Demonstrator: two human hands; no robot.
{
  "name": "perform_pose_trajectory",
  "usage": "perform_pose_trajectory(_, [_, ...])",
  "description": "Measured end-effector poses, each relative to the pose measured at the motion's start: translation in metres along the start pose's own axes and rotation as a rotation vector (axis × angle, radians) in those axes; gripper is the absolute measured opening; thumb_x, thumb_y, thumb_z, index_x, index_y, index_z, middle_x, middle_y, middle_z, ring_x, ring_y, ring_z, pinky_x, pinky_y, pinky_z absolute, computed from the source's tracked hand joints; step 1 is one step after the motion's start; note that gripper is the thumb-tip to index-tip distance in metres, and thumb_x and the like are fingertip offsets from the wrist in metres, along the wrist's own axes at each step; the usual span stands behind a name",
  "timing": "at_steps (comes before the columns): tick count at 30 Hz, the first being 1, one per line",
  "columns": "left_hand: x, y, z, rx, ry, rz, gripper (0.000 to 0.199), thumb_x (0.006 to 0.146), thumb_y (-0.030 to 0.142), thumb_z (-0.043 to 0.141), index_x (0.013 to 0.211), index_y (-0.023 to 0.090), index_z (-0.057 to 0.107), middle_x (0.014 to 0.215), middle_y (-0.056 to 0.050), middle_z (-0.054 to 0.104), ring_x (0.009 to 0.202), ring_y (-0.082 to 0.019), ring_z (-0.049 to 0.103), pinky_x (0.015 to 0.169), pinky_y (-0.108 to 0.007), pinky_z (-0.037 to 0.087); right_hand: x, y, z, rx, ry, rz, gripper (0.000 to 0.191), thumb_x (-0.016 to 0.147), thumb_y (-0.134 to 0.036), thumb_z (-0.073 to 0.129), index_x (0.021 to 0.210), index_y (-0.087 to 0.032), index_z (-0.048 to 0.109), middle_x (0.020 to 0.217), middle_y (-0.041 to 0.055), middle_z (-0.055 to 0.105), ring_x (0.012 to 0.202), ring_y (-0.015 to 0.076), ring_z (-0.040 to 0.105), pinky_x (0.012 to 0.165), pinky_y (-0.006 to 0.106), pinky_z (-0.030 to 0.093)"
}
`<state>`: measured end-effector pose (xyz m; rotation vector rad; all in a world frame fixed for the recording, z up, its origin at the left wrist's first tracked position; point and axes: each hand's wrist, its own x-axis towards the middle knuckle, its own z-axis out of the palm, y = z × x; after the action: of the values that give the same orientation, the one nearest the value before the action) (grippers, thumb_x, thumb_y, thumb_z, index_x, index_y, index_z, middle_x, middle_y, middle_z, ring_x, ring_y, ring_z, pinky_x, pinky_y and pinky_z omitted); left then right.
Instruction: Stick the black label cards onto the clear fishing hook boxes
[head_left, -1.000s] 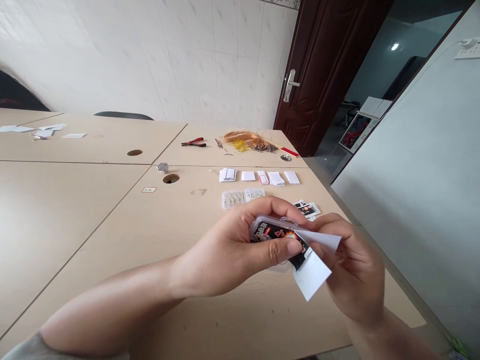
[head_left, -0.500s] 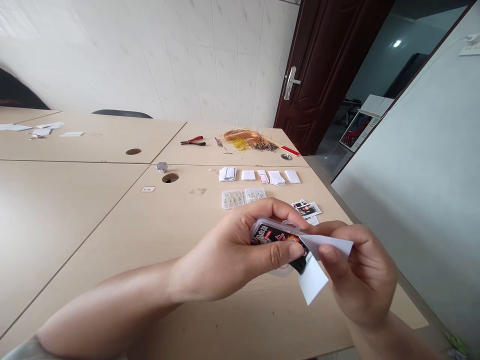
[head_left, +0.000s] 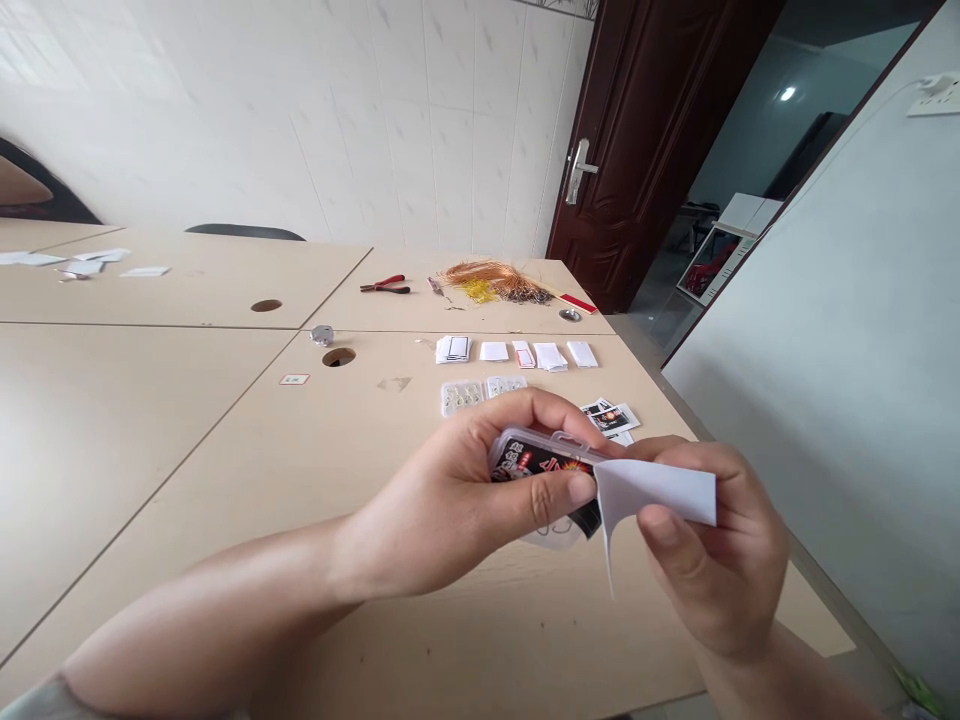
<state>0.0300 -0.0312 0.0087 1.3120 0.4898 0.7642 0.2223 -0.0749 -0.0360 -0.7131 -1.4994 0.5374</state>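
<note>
Over the bench [head_left: 165,450], the left hand [head_left: 450,490] clamps its fingers on a clear plastic box [head_left: 536,530] holding a black card [head_left: 525,470], and the right hand [head_left: 720,560] pinches white paper [head_left: 652,490] at its edge.

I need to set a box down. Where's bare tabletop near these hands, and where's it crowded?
Bare tabletop runs left of the clear trays, between the round hole and the left forearm. Another patch lies below the box, beside the right forearm. Crowded: the row of paper slips, the printed cards, and the wire bundle.
</note>
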Motion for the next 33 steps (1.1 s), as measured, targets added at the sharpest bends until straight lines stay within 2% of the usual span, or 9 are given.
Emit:
perform_pose_trajectory(5, [-0.0014,0.0001,0.0011,0.000,-0.038,0.007,0.015,0.093,0.027,0.073,0.103,0.019,0.066,0.084,0.000,0.064,0.073,-0.010,0.057,0.068,-0.022,0.051,0.0023,-0.0026,0.0058,-0.046,-0.007,0.024,0.003,0.094,-0.025,0.069,0.093,-0.027,0.069,0.085,-0.0013,0.076,0.065,0.0132,0.070,0.059,0.027,0.058])
perform_pose_trajectory(8, [-0.0023,-0.0017,0.0003,0.001,-0.064,0.013,0.017,0.092,0.026,0.073,0.106,0.021,0.065,0.088,-0.001,0.065,0.077,-0.012,0.060,0.072,-0.025,0.051,0.0014,-0.0016,0.0059,-0.043,0.004,0.007,0.006,0.095,-0.024,0.067,0.090,-0.026,0.069,0.089,-0.0009,0.076,0.071,0.0135,0.072,0.064,0.027,0.059])
perform_pose_trajectory(12, [-0.0027,-0.0031,-0.0006,0.005,-0.059,0.012,0.020,0.088,0.025,0.078,0.104,0.022,0.065,0.088,0.000,0.064,0.078,-0.013,0.060,0.071,-0.024,0.051,-0.0018,0.0006,0.0043,-0.039,0.015,-0.003,0.008,0.096,-0.021,0.066,0.093,-0.028,0.069,0.091,-0.0012,0.076,0.077,0.0140,0.073,0.069,0.028,0.061])
perform_pose_trajectory(19, [-0.0009,-0.0023,0.0022,-0.039,-0.037,-0.026,0.022,0.082,0.022,0.083,0.097,0.022,0.067,0.084,0.002,0.065,0.078,-0.012,0.061,0.072,-0.025,0.053,-0.0032,0.0011,0.0037,-0.041,0.020,-0.023,0.009,0.095,-0.020,0.066,0.096,-0.028,0.069,0.087,-0.0010,0.076,0.072,0.0146,0.072,0.063,0.029,0.060])
perform_pose_trajectory(27, [0.0000,-0.0019,0.0029,-0.053,-0.008,-0.041,0.023,0.080,0.023,0.085,0.095,0.021,0.067,0.082,0.002,0.066,0.074,-0.012,0.061,0.072,-0.026,0.055,-0.0072,0.0041,0.0015,-0.048,0.041,-0.023,0.012,0.094,-0.018,0.066,0.098,-0.029,0.068,0.089,-0.0005,0.077,0.076,0.0178,0.074,0.066,0.034,0.061])
perform_pose_trajectory(33, [0.0008,-0.0025,0.0031,-0.046,-0.005,-0.023,0.022,0.081,0.025,0.084,0.094,0.020,0.067,0.086,0.000,0.070,0.076,-0.013,0.063,0.071,-0.026,0.055,-0.0076,0.0036,0.0014,-0.056,0.064,-0.017,0.009,0.096,-0.021,0.065,0.098,-0.030,0.066,0.085,-0.0011,0.078,0.066,0.0172,0.072,0.059,0.034,0.059])
